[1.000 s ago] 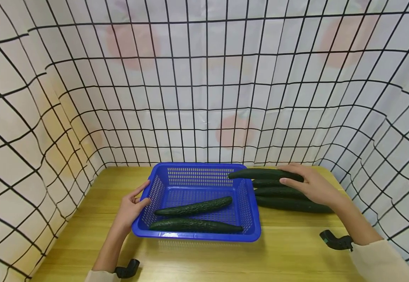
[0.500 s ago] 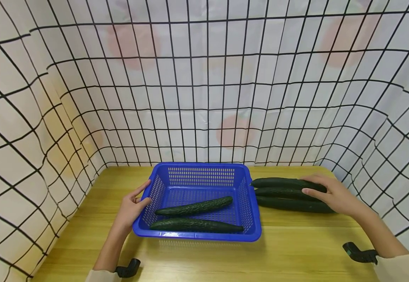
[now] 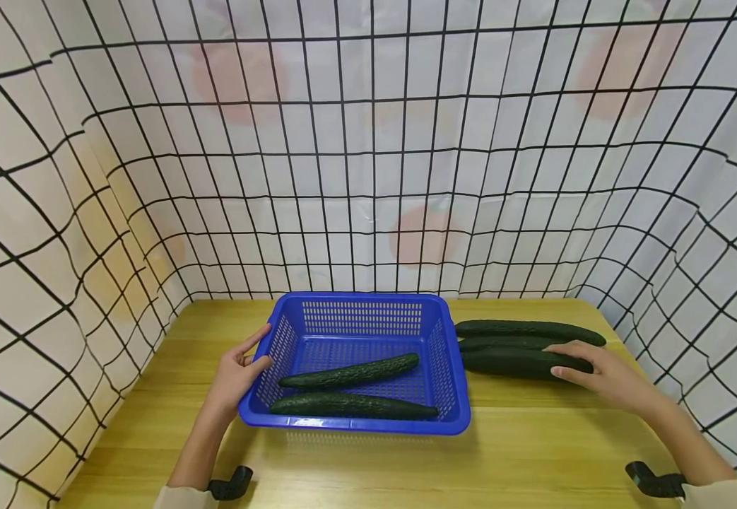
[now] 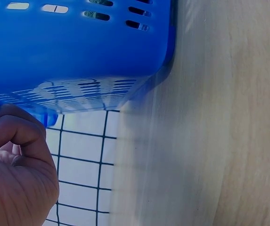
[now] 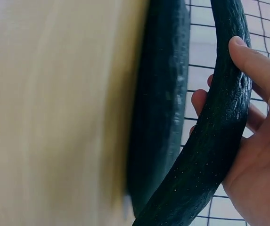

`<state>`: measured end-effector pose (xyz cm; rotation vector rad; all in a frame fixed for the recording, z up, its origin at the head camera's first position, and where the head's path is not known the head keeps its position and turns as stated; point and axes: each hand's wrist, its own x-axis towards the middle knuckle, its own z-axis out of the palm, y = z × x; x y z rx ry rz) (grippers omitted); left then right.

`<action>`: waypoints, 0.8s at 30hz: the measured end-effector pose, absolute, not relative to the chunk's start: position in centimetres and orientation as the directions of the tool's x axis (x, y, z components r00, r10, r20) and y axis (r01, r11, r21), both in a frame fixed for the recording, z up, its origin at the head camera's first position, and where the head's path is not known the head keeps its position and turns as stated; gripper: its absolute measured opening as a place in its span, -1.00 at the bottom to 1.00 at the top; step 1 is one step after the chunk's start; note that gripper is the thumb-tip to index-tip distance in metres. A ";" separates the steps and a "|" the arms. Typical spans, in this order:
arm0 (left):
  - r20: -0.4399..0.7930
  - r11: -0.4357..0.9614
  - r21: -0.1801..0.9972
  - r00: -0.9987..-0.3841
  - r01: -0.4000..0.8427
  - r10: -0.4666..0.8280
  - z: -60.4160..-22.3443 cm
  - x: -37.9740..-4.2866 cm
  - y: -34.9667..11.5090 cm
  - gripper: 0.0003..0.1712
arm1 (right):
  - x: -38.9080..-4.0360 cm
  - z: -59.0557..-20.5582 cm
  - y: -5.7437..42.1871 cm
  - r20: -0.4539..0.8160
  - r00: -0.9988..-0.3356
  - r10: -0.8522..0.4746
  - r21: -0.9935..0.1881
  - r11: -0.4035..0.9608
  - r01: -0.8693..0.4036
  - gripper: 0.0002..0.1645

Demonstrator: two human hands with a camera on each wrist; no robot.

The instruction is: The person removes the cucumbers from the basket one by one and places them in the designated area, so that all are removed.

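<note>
A blue plastic basket (image 3: 355, 425) stands mid-table with two dark green cucumbers inside, one slanting (image 3: 350, 372) and one along the near side (image 3: 352, 406). My left hand (image 3: 234, 378) holds the basket's left rim; in the left wrist view its fingers (image 4: 19, 134) are bent at the blue edge. To the right of the basket, my right hand (image 3: 606, 375) grips the right end of the nearest cucumber (image 3: 514, 362). The right wrist view shows thumb and fingers around this cucumber (image 5: 215, 136), with another cucumber (image 5: 163, 94) between it and the table.
Behind the gripped one lie a back cucumber (image 3: 530, 329) and a partly hidden middle one (image 3: 502, 343). A white cloth wall with black grid lines (image 3: 368, 177) encloses the wooden table (image 3: 368, 474) at the back and sides.
My right hand has gone from a cucumber at the basket's right rim, over the back of the row, to the nearest cucumber. The left hand and basket have stayed put.
</note>
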<state>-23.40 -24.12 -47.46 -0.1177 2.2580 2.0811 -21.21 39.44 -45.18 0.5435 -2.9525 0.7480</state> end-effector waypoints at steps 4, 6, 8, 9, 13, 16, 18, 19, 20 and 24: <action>-0.102 0.081 0.991 -0.995 -0.102 -0.006 -47.4 -23.3 -24.1 -0.21 | -20.9 -46.2 39.4 0.105 -0.941 -0.323 -0.485 0.809 -0.332 -0.42; -0.104 0.080 0.991 -0.995 -0.104 -0.005 -47.4 -23.3 -24.1 -0.22 | -20.8 -46.6 39.3 0.099 -0.944 -0.315 -0.495 0.807 -0.322 -0.42; -0.105 0.078 0.991 -0.994 -0.105 -0.004 -47.4 -23.3 -24.2 -0.21 | -20.8 -47.1 39.3 0.108 -0.938 -0.328 -0.488 0.805 -0.338 -0.44; -0.106 0.078 0.991 -0.994 -0.106 -0.004 -47.4 -23.3 -24.2 -0.21 | -20.7 -47.3 39.3 0.115 -0.936 -0.333 -0.480 0.806 -0.346 -0.46; -0.109 0.081 0.991 -0.994 -0.109 -0.003 -47.4 -23.3 -24.1 -0.21 | -20.6 -48.2 39.1 0.137 -0.928 -0.348 -0.443 0.816 -0.371 -0.52; -0.112 0.079 0.991 -0.994 -0.112 -0.007 -47.5 -23.4 -24.1 -0.21 | -20.6 -48.6 38.8 0.133 -0.926 -0.353 -0.432 0.820 -0.375 -0.53; -0.112 0.073 0.991 -0.994 -0.113 -0.008 -47.4 -23.4 -24.1 -0.22 | -20.6 -48.7 38.7 0.127 -0.929 -0.348 -0.432 0.823 -0.368 -0.52; -0.113 0.071 0.991 -0.994 -0.113 -0.009 -47.4 -23.4 -24.1 -0.21 | -20.7 -48.8 38.6 0.127 -0.928 -0.349 -0.433 0.822 -0.369 -0.51; -0.113 0.070 0.991 -0.994 -0.113 -0.010 -47.4 -23.4 -24.1 -0.21 | -20.7 -48.8 38.6 0.122 -0.928 -0.352 -0.434 0.822 -0.368 -0.50; -0.108 0.072 0.992 -0.994 -0.108 -0.002 -47.4 -23.3 -24.1 -0.20 | -20.7 -49.1 38.4 0.124 -0.933 -0.339 -0.416 0.835 -0.359 -0.48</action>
